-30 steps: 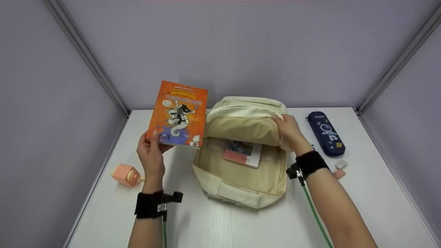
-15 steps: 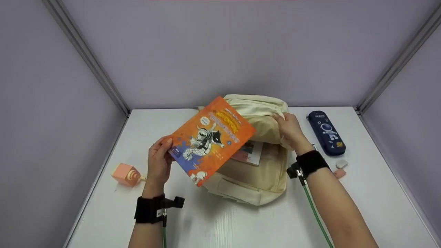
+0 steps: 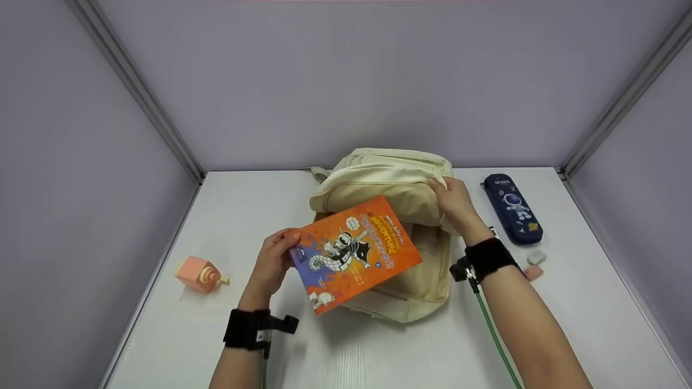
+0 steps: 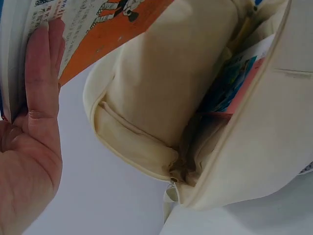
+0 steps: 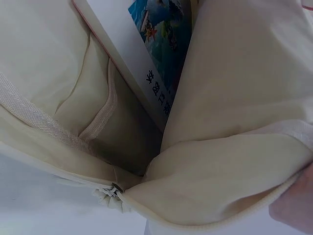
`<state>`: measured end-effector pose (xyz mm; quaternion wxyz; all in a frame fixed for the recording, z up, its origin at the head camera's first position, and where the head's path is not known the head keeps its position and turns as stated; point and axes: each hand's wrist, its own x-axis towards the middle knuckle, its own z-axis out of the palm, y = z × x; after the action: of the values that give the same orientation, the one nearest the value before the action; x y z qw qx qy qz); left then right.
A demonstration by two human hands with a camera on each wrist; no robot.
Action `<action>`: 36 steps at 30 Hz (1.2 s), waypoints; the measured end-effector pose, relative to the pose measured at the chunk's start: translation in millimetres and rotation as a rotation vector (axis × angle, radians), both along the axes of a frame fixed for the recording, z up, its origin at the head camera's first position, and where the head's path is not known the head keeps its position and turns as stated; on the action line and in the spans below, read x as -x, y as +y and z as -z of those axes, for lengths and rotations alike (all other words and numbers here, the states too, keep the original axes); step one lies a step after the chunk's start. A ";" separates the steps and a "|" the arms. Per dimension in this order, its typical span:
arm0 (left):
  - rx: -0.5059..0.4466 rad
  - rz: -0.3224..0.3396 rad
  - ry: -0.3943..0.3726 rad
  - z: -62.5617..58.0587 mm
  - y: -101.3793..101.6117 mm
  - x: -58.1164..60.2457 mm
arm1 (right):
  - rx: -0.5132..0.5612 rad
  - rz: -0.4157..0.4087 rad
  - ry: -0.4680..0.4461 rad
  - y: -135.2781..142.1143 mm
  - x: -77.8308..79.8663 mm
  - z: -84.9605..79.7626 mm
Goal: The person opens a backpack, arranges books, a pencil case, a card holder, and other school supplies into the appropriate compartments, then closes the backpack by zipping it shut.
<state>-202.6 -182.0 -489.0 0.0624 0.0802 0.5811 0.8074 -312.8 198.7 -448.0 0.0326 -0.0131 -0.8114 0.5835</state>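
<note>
Left hand (image 3: 273, 265): gripping orange-and-blue rectangular illustrated book (image 3: 357, 254) near corner, above open cream fabric backpack (image 3: 413, 308). Right hand (image 3: 457, 205): gripping backpack's raised flap (image 3: 378, 189) (second book (image 4: 237, 81), white-and-pink, inside). Farther right: navy oblong astronaut-print pencil case (image 3: 512, 209) on white table (image 3: 346, 362).

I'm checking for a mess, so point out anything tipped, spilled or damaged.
The peach box-shaped item at the left of the white table looks tipped over: it lies on its side, its narrow tip pointing sideways. No spill or damage is visible.
</note>
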 end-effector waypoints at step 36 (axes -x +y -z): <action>-0.122 0.056 -0.245 37.0 56.1 -2.6 | 0.211 -0.036 0.005 -0.9 -3.9 2.3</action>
<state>-200.0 -126.0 -525.9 0.1502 0.0010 0.5164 0.8430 -308.9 197.8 -450.3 0.0226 -0.0006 -0.7456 0.6660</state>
